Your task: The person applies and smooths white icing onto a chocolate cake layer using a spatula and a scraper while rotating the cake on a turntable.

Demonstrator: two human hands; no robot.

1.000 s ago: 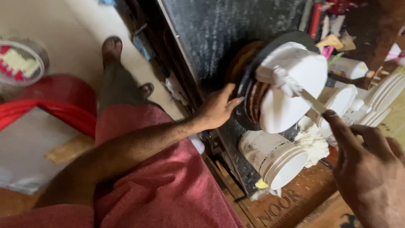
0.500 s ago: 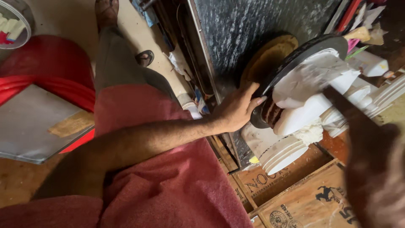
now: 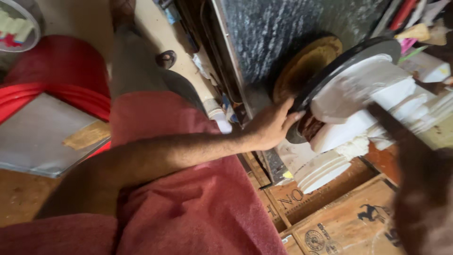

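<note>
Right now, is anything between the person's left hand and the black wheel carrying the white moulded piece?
Nothing visible. The left hand already rests its fingers on the lower rim of the black wheel, beside the white moulded piece. The right hand is a blur at the frame's right, apart from that contact.

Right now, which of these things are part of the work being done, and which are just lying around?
In use: left hand on the black round disc; white moulded plaster piece on it; blurred right hand holding a thin tool.

Lying about: red plastic tub, grey flat board, wooden printed crates, white ribbed plaster mould.
</note>
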